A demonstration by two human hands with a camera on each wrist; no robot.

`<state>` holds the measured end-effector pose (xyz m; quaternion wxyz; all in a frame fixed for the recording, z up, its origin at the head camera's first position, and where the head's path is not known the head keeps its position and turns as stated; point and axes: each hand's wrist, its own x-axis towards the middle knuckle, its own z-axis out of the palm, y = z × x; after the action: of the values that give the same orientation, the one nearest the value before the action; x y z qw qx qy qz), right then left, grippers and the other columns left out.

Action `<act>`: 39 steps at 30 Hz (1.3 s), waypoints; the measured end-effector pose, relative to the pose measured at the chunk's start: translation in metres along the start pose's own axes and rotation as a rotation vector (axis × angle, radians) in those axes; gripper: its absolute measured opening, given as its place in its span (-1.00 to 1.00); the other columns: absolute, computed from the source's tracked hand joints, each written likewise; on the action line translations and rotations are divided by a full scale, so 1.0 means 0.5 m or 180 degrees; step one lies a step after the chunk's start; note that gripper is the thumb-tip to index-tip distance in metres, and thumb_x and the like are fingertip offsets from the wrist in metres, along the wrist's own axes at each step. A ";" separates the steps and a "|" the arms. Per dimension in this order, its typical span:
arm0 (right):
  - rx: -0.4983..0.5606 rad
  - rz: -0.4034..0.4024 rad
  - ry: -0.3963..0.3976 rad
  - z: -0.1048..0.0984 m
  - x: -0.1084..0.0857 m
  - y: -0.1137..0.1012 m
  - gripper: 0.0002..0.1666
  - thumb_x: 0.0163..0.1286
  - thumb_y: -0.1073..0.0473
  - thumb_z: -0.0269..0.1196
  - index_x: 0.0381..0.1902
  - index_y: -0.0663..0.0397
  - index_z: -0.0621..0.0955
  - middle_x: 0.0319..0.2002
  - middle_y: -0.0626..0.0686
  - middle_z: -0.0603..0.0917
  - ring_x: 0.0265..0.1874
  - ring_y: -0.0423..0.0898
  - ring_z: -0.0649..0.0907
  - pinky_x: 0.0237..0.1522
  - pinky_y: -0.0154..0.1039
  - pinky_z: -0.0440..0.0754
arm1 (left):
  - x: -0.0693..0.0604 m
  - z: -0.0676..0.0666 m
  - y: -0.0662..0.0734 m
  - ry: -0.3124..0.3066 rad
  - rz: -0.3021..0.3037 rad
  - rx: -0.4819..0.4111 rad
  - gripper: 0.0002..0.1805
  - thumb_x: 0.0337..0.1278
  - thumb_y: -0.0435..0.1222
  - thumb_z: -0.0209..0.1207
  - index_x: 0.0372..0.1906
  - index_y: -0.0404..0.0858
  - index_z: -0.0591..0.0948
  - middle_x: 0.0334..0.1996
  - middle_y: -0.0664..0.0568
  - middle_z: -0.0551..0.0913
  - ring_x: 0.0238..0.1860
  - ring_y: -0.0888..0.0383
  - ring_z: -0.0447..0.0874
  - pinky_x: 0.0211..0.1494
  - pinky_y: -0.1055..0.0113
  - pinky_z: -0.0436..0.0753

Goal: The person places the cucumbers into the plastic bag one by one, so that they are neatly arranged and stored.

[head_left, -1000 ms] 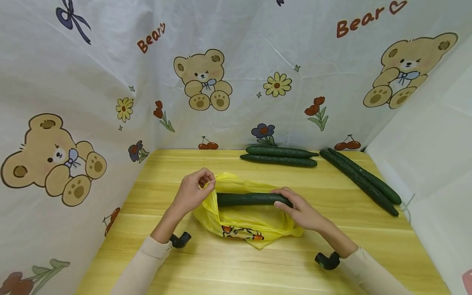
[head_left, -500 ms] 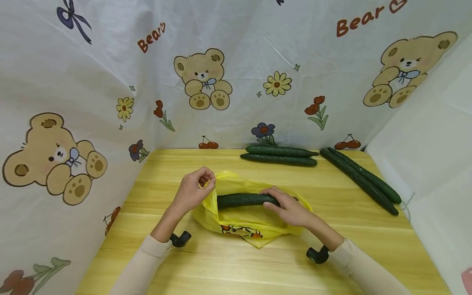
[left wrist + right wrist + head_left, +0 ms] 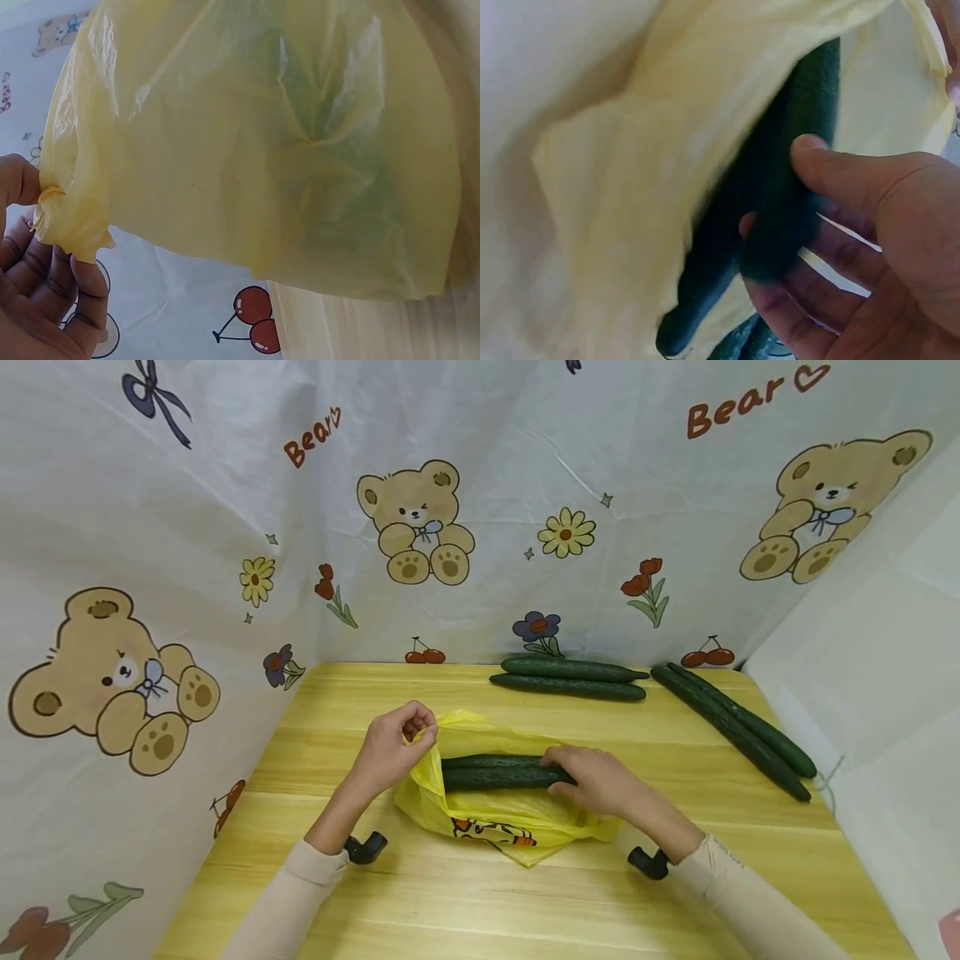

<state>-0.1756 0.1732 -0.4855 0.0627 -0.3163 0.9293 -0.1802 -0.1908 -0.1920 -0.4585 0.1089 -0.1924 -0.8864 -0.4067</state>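
Cucumber [image 3: 810, 112]: grasped near one end by the right hand [image 3: 600, 777], thumb on one side, fingers on the other. From my seat I read that as an end-hold, chosen, I judge, to steer the length from outside the film. It lies within the mouth of the yellow bag [image 3: 420, 793], beside a second cucumber [image 3: 727, 202], roughly parallel.

Long axis: left to right across the head view, nearly level. The gripped end points right, into the palm; the far end points left and is lost behind the bag's gathered edge. Which end is stem, I can't tell.

Left hand [image 3: 393, 747]: pinching a bunched fold of the bag's rim between thumb and fingers, raised at the left side. My guess is that this stops the limp mouth from collapsing.

Further out, on the table [image 3: 450, 902]: a back pair of cucumbers [image 3: 567, 686] along the cloth [image 3: 487, 443], lying crosswise; a right-side pair [image 3: 730, 732] set diagonally, near ends toward the right. Their grouping looks deliberate, side by side, perhaps for easy reach.
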 end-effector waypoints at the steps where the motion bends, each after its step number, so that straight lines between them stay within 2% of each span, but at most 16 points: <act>1: -0.0036 -0.0047 0.0060 -0.004 0.001 0.000 -0.63 0.50 0.10 0.43 0.19 -0.02 0.68 0.10 0.00 0.80 -0.02 -0.01 0.81 -0.07 -0.07 0.78 | 0.000 0.000 -0.001 0.0000 -0.0009 -0.0003 -0.92 0.50 -0.21 0.25 -0.19 -0.08 0.69 -0.38 0.17 0.66 -0.36 0.18 0.57 -0.22 0.35 0.59; 6: -0.0087 -0.0151 0.0276 -0.024 0.004 0.003 -0.69 0.44 0.15 0.47 0.10 0.02 0.71 0.00 0.05 0.80 -0.07 0.04 0.80 -0.11 -0.06 0.79 | 0.000 0.000 -0.002 0.0019 -0.0028 -0.0011 -0.94 0.50 -0.23 0.25 -0.19 -0.04 0.69 -0.38 0.17 0.66 -0.35 0.18 0.57 -0.22 0.35 0.58; 13: -0.0001 0.0083 0.0114 -0.033 -0.003 0.011 -0.65 0.49 0.08 0.44 0.16 0.01 0.70 0.09 0.06 0.79 0.00 0.06 0.81 -0.01 0.02 0.79 | -0.001 0.002 0.000 -0.0004 -0.0017 -0.0013 -0.94 0.49 -0.23 0.25 -0.18 -0.06 0.69 -0.37 0.16 0.66 -0.34 0.20 0.57 -0.21 0.36 0.58; 21: 0.0087 0.0167 0.0137 -0.037 -0.020 0.031 -0.67 0.50 0.07 0.42 0.15 0.01 0.71 0.09 0.07 0.79 -0.03 0.07 0.81 -0.03 0.02 0.80 | -0.002 0.004 0.001 -0.0005 -0.0036 -0.0004 -0.95 0.48 -0.25 0.26 -0.18 -0.05 0.70 -0.37 0.16 0.67 -0.33 0.20 0.57 -0.18 0.36 0.59; 26: 0.0159 0.0268 0.0258 -0.043 -0.049 0.056 -0.67 0.50 0.07 0.42 0.15 0.01 0.71 0.07 0.04 0.79 -0.08 0.01 0.79 -0.06 -0.01 0.78 | -0.002 0.006 0.001 -0.0008 -0.0047 -0.0004 -0.95 0.47 -0.25 0.26 -0.18 -0.05 0.70 -0.37 0.16 0.67 -0.34 0.19 0.57 -0.19 0.36 0.60; 30: 0.0237 0.0352 0.0378 -0.051 -0.081 0.085 -0.69 0.52 0.09 0.40 0.13 0.03 0.72 0.04 0.06 0.79 -0.09 0.03 0.78 -0.09 0.00 0.77 | -0.001 0.007 0.001 -0.0008 -0.0038 -0.0007 -0.93 0.49 -0.25 0.24 -0.18 -0.03 0.70 -0.37 0.16 0.67 -0.34 0.18 0.57 -0.20 0.36 0.60; 39: 0.0517 0.0609 0.0636 -0.058 -0.165 0.157 -0.70 0.52 0.14 0.40 0.13 0.12 0.71 0.04 0.13 0.79 -0.12 -0.01 0.78 -0.16 -0.09 0.77 | 0.002 0.010 0.004 -0.0005 0.0016 -0.0021 -0.96 0.48 -0.25 0.27 -0.17 -0.07 0.70 -0.36 0.16 0.67 -0.35 0.22 0.56 -0.19 0.37 0.60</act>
<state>-0.1616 0.2898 -0.4877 0.0121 -0.2008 0.9392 -0.2784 -0.1909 -0.1869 -0.4603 0.1086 -0.1953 -0.8847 -0.4092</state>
